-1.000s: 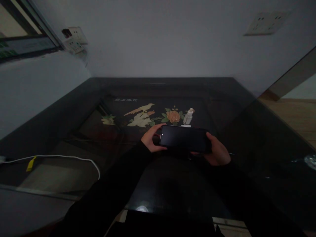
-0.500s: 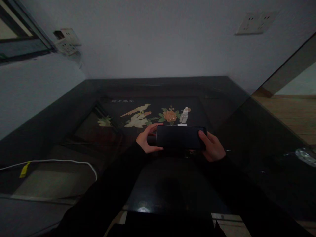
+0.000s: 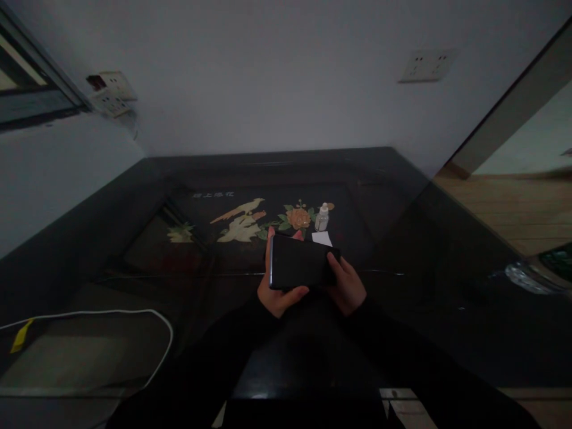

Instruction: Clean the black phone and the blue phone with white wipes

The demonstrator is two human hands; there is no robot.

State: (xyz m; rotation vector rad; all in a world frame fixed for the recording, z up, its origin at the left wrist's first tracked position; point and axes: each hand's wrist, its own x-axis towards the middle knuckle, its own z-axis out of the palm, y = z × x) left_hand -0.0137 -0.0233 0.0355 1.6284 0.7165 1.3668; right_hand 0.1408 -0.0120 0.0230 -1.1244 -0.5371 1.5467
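Observation:
A dark smartphone (image 3: 299, 262) lies sideways between my two hands above the black table, its screen facing me and dark. My left hand (image 3: 277, 293) is closed round its left end, thumb along the lower edge and fingers behind and at the upper edge. At the other end my right hand (image 3: 348, 286) grips it, with the thumb on the front near the right corner. Just beyond the phone a small piece of white paper (image 3: 322, 238) lies on the table. Behind the paper stands a small white dropper bottle (image 3: 322, 217), upright.
The glossy black table (image 3: 268, 167) bears a bird-and-flower picture (image 3: 241, 220). A white cable (image 3: 111, 311) with a yellow tag (image 3: 21, 337) curves at the left. A shiny glass-like object (image 3: 529, 278) sits at the right edge. Wall sockets (image 3: 424, 65) are above.
My left hand has closed further round the phone's left end. The phone has come lower and tilted, its right end now lower. The view has shifted slightly, and more of the paper shows.

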